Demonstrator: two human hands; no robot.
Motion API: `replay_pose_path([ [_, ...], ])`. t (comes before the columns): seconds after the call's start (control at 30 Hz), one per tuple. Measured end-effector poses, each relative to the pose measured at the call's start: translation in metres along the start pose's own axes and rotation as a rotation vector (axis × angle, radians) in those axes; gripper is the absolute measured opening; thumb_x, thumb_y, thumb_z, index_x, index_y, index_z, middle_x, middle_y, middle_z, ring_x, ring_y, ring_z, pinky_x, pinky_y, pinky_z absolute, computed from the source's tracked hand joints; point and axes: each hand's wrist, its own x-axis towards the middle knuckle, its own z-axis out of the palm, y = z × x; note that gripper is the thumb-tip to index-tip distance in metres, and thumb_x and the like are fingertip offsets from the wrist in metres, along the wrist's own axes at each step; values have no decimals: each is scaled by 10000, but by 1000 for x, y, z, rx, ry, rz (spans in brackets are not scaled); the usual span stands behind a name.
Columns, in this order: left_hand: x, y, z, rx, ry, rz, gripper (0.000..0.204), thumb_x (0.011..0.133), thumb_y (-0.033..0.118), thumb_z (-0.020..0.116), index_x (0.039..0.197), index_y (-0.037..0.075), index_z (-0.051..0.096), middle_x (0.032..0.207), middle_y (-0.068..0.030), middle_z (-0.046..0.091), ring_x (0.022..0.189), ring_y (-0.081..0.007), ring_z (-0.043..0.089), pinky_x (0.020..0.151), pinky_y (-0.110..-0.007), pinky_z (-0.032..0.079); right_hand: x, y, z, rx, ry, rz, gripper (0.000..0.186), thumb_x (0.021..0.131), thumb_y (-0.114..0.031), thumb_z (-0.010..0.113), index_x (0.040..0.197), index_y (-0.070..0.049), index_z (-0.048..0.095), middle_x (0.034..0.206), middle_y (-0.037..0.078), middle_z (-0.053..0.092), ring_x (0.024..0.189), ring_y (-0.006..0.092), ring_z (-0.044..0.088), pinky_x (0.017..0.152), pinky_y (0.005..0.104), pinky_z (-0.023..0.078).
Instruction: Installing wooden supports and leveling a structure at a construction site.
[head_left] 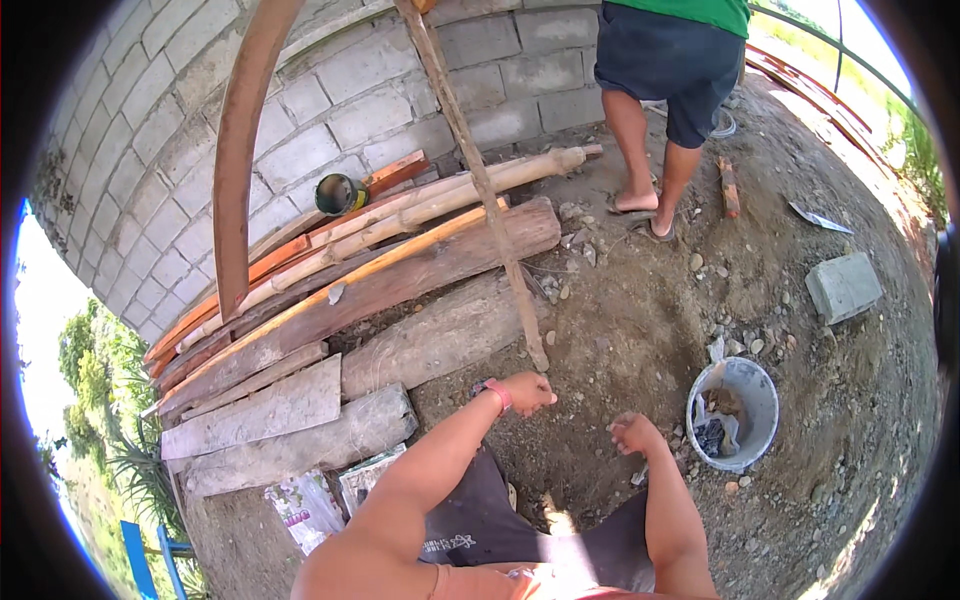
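My left hand (528,393), with a red watch band on its wrist, is held out over the dirt with its fingers curled together. Its nearest neighbour is the lower end of a slanting wooden pole (490,195). Whatever the fingers may pinch is too small to make out. Apart from it, to the right, my right hand (632,433) is also closed, its fingertips bent in; any content is hidden. Beside the right hand stands a grey bucket (772,420) with a plastic bag (715,436) and some brownish material inside.
Planks and bamboo poles (400,219) lie along the block wall (350,85) at left, with a dark pail (341,194) among them. A curved board (235,170) rises in front. Another person (672,70) stands ahead. A concrete block (843,287) rests on the right.
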Motion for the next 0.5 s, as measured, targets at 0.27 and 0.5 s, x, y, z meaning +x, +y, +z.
replay_pose_path([
  [0.27,0,0,-1,-25,5,1,342,788,327,576,946,24,564,690,-52,578,542,-150,564,486,-270,456,-3,1,0,-25,26,39,204,808,-159,541,942,-6,552,693,61,577,504,128,529,446,261,463],
  [0.5,3,0,-4,-23,-18,-21,335,790,327,570,948,32,572,723,-46,570,595,-134,569,534,-262,466,0,2,0,19,29,6,216,802,-170,559,902,21,553,665,67,568,493,135,519,425,268,446],
])
